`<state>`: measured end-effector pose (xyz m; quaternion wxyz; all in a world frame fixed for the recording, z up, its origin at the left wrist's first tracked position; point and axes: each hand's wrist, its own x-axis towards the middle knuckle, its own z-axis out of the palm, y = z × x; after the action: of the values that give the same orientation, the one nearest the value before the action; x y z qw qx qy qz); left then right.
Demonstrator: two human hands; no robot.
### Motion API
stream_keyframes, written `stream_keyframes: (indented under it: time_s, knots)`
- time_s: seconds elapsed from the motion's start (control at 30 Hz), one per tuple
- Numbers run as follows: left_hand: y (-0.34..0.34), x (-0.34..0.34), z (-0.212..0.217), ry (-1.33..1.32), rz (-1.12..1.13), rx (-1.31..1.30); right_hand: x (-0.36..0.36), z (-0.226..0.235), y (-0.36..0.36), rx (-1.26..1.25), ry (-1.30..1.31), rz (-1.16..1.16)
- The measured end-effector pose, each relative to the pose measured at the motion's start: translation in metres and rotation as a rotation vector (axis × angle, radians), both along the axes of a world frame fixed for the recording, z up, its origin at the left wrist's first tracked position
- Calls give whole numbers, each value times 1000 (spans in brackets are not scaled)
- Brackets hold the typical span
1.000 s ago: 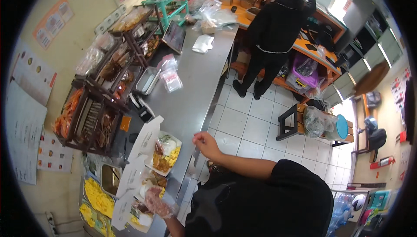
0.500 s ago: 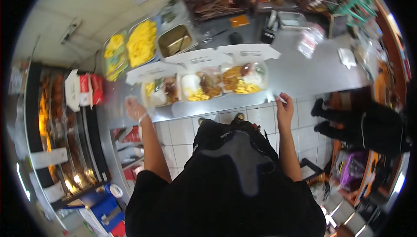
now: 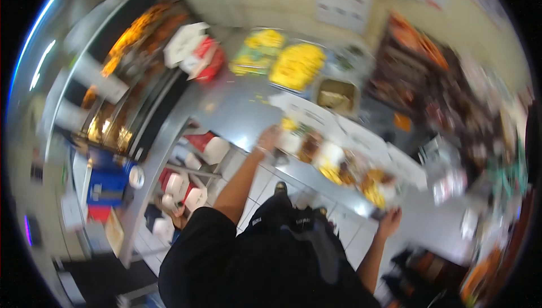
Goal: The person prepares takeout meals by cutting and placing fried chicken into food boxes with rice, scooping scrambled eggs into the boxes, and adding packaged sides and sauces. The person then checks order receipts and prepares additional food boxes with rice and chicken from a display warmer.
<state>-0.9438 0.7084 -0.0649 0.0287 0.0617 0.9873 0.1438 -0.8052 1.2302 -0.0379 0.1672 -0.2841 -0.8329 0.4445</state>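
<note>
Three open white takeaway boxes [image 3: 361, 137] stand in a joined row on the steel counter [image 3: 217, 110], lids raised on the far side. Inside them are white rice [image 3: 328, 154], yellow shredded food [image 3: 372, 196] and brown pieces of food [image 3: 310, 145]. My left hand [image 3: 269, 138] is at the near left corner of the leftmost box, blurred; whether it touches cannot be told. By the counter's near edge, just past the rightmost box, is my right hand [image 3: 389, 221]. Its fingers are smeared by motion, and anything in them is hidden.
Trays of yellow food [image 3: 297, 68] and a metal pan [image 3: 355, 105] stand behind the boxes. A red and white carton [image 3: 210, 62] sits by a lit food cabinet [image 3: 149, 88] at left. Folded boxes [image 3: 195, 195] lie on shelves below the counter. Someone in dark clothes is at lower right.
My view has swung left, so the counter and boxes appear turned and shifted right. My left hand now appears closer to the leftmost box. My right hand remains near the rightmost box.
</note>
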Motion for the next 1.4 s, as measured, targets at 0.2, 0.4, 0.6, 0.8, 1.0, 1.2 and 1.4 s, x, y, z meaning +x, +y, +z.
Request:
stream_keyframes:
  time_s: [0.2, 0.4, 0.6, 0.8, 1.0, 1.2, 1.4]
  knots:
    - [44, 18, 23, -95, 428, 1079, 10, -13, -37, 665, 306, -307]
    - [-32, 81, 41, 16, 551, 1379, -52, 63, -174, 378, 741, 70]
    - [-202, 162, 0, 193, 576, 1477, -97, 104, -389, 72, 721, 572]
    - [-307, 283, 14, 385, 960, 1512, -106, 174, -637, -514, 614, 1226]
    - [-328, 311, 27, 500, 1039, 1625, -126, 302, -839, -889, 599, 1584]
    - [-325, 287, 37, 449, 887, 1691, -132, 357, -969, -1053, 478, 1494]
    - [-331, 274, 58, 397, 808, 1655, -137, 354, -944, -1100, 474, 1665]
